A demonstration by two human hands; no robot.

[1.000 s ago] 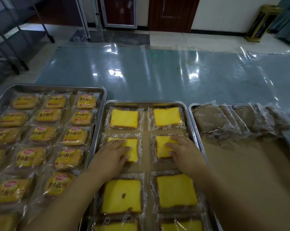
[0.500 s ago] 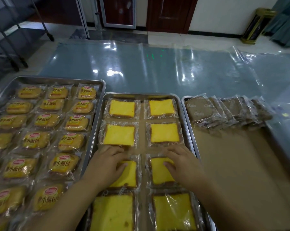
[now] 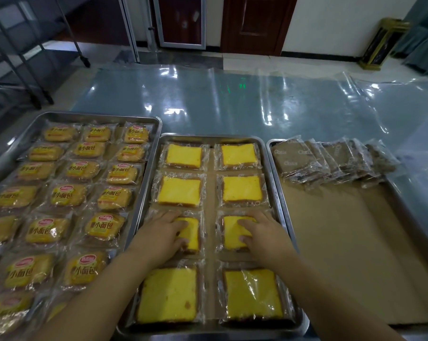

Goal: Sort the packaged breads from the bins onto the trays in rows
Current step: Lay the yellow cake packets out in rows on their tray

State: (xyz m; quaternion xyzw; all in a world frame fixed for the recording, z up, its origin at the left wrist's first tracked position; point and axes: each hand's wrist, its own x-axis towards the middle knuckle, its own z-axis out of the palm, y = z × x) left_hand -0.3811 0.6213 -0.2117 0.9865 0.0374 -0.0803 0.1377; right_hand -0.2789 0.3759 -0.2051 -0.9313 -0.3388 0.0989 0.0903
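The middle metal tray [image 3: 209, 138] holds yellow cake slices in clear wrappers, laid in two columns. My left hand [image 3: 161, 233] rests flat on the third slice of the left column [image 3: 192, 232], fingers and thumb along its edges. My right hand [image 3: 263, 233] lies the same way on the third slice of the right column [image 3: 230, 230]. The slices above and below them are uncovered. The left tray [image 3: 102, 116] is filled with rows of small yellow-labelled bread packs. The right tray [image 3: 405, 195], lined with brown paper, has a row of overlapping brown bread packs [image 3: 326, 161] at its far end.
A shiny clear plastic sheet [image 3: 232, 102] covers the table beyond the trays. A metal rack [image 3: 23, 57] stands at the far left on the floor. Doors and a gold-coloured stand [image 3: 383, 43] are at the back wall.
Both hands moved down from the second-row slices to the third-row slices over the last second. The view has tilted a little; the hands now sit still on those two packs.
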